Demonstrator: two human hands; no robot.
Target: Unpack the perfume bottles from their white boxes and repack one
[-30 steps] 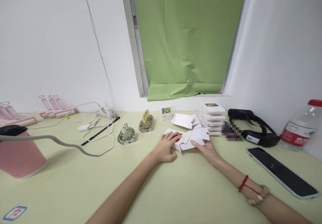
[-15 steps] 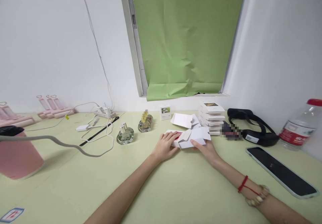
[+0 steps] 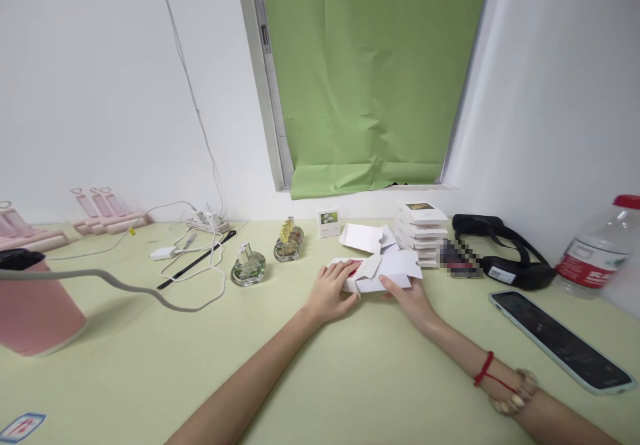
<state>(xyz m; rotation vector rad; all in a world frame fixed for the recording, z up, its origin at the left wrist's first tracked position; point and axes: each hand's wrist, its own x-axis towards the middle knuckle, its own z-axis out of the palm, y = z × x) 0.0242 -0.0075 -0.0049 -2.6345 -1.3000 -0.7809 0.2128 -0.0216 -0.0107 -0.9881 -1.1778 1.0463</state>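
A small white cardboard box (image 3: pixel 390 280) with raised flaps lies between my hands at the middle of the table. My left hand (image 3: pixel 327 292) is closed around its left end, where a patch of red printing shows beside the fingers. My right hand (image 3: pixel 411 298) grips the right end, thumb on top and the other fingers hidden underneath. Just behind lies another opened white carton (image 3: pixel 363 238). Farther right rises a stack of flat white boxes (image 3: pixel 423 232), the top one with a picture on it. A small white box (image 3: pixel 329 224) with a flower picture stands near the wall.
Glass perfume bottles (image 3: pixel 249 266) and several gold-topped ones (image 3: pixel 289 242) stand left of my hands. A white cable (image 3: pixel 220 278) and a black strap (image 3: pixel 197 260) lie farther left, near a pink container (image 3: pixel 43 308). To the right are a phone (image 3: pixel 560 338), a black headset (image 3: pixel 520 268) and a plastic bottle (image 3: pixel 593 252).
The right end of the box has shifted slightly right and its flaps sit a little differently. Both hands keep their hold in nearly the same place.
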